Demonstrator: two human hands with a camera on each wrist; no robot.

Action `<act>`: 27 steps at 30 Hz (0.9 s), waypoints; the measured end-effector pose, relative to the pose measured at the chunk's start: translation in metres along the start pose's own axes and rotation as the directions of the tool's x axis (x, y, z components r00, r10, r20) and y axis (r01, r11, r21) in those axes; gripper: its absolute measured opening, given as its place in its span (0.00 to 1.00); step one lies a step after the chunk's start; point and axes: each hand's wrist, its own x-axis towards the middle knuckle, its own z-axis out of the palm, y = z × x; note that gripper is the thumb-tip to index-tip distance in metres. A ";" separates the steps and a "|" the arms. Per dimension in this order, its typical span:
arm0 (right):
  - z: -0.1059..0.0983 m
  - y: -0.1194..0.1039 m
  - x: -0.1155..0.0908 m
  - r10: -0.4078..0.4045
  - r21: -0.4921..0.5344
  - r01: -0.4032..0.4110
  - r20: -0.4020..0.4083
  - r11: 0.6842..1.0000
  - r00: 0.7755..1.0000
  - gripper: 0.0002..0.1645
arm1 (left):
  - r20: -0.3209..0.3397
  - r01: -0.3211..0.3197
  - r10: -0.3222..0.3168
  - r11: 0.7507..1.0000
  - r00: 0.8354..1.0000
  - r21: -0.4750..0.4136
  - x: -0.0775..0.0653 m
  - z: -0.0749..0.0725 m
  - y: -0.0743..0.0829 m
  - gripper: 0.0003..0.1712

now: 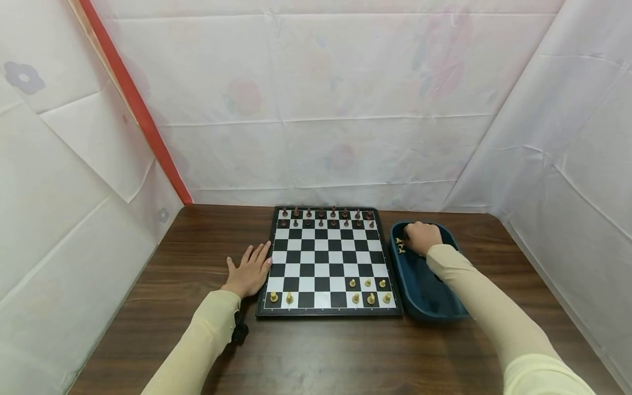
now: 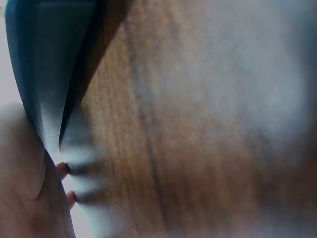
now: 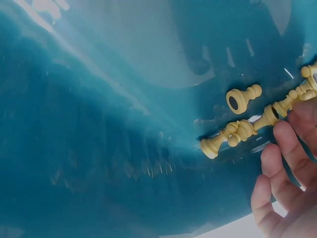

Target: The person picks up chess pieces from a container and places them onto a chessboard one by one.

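A black-and-white chessboard (image 1: 322, 254) lies on the table, with dark red chess pieces (image 1: 333, 213) in two rows at its far side. Several cream chess pieces (image 1: 371, 299) stand on the near rows, mostly at the right. My left hand (image 1: 250, 272) rests spread on the table, fingertips at the board's left edge. Inside the blue tub (image 1: 418, 299), my right hand (image 1: 423, 238) reaches in among loose cream chess pieces (image 3: 240, 130). Its visible fingers (image 3: 292, 151) are loosely bent beside these pieces; the thumb is hidden.
The tub stands just right of the board on the brown wooden table (image 1: 316, 351). White patterned sheets (image 1: 316, 99) hang behind and at both sides. A red strip (image 1: 138, 104) runs down the left corner to the table's back edge.
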 end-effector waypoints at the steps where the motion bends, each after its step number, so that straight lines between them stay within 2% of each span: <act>1: 0.000 0.000 0.000 0.002 0.005 -0.002 0.007 1.000 1.000 0.15 | 0.001 0.000 0.000 1.000 1.000 0.000 0.000 0.000 0.000 0.32; 5: -0.001 0.000 0.000 0.005 0.005 -0.005 0.026 1.000 1.000 0.13 | 0.003 0.003 -0.003 1.000 1.000 0.001 0.001 0.000 0.000 0.32; 10: -0.001 -0.002 0.001 -0.003 0.005 0.003 0.026 1.000 1.000 0.16 | 0.002 0.004 -0.004 1.000 1.000 -0.001 0.001 0.001 -0.001 0.32; 19: 0.003 0.000 -0.001 0.004 0.022 -0.004 -0.002 1.000 1.000 0.27 | 0.005 0.002 -0.002 1.000 1.000 0.000 0.001 0.001 0.001 0.32; 23: 0.001 0.005 0.001 -0.004 0.026 0.004 0.009 1.000 1.000 0.19 | 0.007 0.000 0.000 1.000 1.000 -0.003 0.000 0.001 0.001 0.33; 27: -0.001 0.010 0.003 -0.045 0.020 0.045 -0.006 0.999 0.999 0.10 | 0.005 0.000 0.000 1.000 1.000 0.000 0.000 0.002 0.000 0.33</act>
